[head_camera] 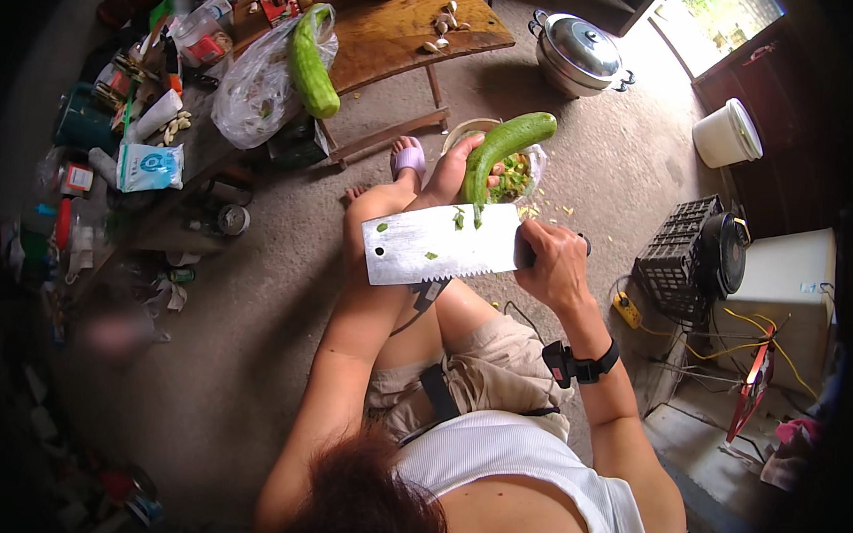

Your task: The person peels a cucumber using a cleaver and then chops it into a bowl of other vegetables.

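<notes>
My left hand (452, 172) grips a curved green gourd (505, 142) that looks like a luffa or cucumber, its far end pointing up and right. In my right hand (557, 260) is the dark handle of a broad cleaver (434, 242) with a toothed edge on the side towards me. Bits of green peel cling to the blade. The blade lies across the near tip of the gourd; whether it touches cannot be told. Below the gourd on the floor stands a lined bin (535, 175) holding peelings, partly hidden by my left hand and the gourd.
A second green gourd (312, 72) lies on a plastic bag (253, 84) by the wooden table (378, 25), which bears garlic cloves (445, 20). A lidded steel pot (582, 53), a white bucket (727, 136) and a black crate (673, 254) stand at right. Clutter covers the left bench.
</notes>
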### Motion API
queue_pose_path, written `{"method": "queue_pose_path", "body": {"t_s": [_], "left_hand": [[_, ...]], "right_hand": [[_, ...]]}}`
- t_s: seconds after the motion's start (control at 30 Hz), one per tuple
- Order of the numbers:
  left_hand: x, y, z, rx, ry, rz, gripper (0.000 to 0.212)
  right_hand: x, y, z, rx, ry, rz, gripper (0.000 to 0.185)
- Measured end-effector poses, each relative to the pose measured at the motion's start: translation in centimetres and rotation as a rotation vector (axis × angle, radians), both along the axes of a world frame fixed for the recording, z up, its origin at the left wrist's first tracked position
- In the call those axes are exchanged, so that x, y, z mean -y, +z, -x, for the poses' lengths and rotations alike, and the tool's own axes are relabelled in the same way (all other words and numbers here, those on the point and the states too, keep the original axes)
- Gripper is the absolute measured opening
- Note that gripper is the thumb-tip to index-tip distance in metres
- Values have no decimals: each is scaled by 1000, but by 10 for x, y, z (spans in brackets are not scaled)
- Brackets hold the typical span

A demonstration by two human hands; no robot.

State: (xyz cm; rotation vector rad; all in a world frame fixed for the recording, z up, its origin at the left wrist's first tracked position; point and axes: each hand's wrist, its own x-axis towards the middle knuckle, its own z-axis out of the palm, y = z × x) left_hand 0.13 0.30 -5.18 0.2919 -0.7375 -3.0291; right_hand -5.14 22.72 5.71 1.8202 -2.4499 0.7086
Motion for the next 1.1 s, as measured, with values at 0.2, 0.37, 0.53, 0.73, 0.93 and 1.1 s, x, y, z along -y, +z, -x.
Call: {"method": "queue_pose_path", "body": {"t_s": [0.2, 0.37, 0.53, 0.73, 0.93, 1.1], "left_hand": [[1, -1, -1, 28, 13, -36, 43], [5, -3, -4, -26, 11, -4, 43], [-4, 15, -1, -21, 20, 18, 44], [-3, 16, -2, -7, 20, 22, 43], [-11, 20, -2, 98, 80, 10, 41], [-12, 28, -2, 106, 113, 67, 40]], "right_hand": [[0, -1, 1, 4, -1, 19, 20], [2, 1, 2, 12, -5, 19, 19], [1, 0, 4, 21, -11, 14, 18], [1, -3, 5, 9, -26, 11, 18], [0, -4, 11, -9, -110, -3, 17], [-2, 5, 7, 29, -81, -26, 16]]}}
